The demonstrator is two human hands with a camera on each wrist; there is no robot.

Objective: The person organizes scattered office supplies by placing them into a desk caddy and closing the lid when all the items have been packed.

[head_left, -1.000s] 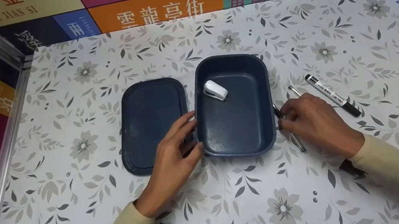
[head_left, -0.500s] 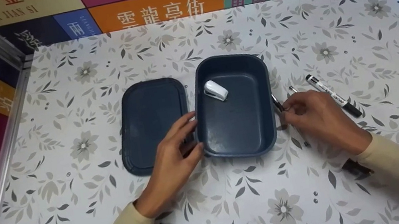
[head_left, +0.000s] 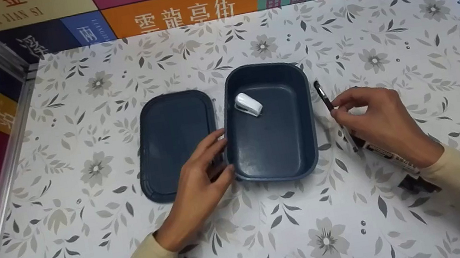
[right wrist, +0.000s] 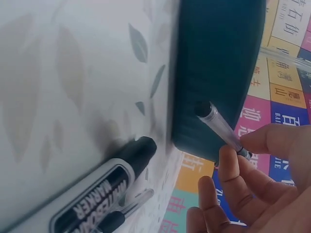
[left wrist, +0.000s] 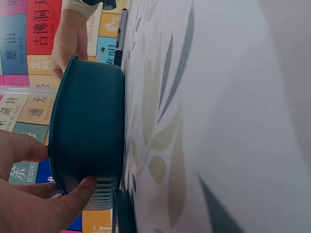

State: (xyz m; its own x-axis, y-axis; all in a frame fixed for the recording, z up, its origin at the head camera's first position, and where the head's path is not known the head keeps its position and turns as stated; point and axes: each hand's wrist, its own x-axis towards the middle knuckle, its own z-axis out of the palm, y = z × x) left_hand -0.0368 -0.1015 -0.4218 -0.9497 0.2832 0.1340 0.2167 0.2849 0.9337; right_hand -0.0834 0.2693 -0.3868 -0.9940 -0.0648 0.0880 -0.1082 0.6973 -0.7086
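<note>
My left hand [head_left: 198,190] touches the outer left side of a dark blue rectangular box [head_left: 228,138], its fingers fairly straight. In the left wrist view the thumb [left wrist: 87,187] lies against the box wall and another fingertip is at the rim. A small white stapler [head_left: 249,104] lies inside the box. To the right of the box, my right hand [head_left: 383,122] pinches a slim pen [head_left: 322,95] with a black end and clear barrel, held up in the right wrist view. A whiteboard marker [right wrist: 104,187] lies under the right hand with another pen [right wrist: 138,204] beside it.
The box's flat dark lid [head_left: 174,143] lies left of the box, partly behind the left hand. A flower-patterned cloth [head_left: 249,242] covers the table. Panels with colourful lettering [head_left: 182,8] stand along the back and sides.
My right hand has lifted the pen off the table beside the box and moved up and to the right. The marker now shows nearer me, below the hand. The left hand stays put.
</note>
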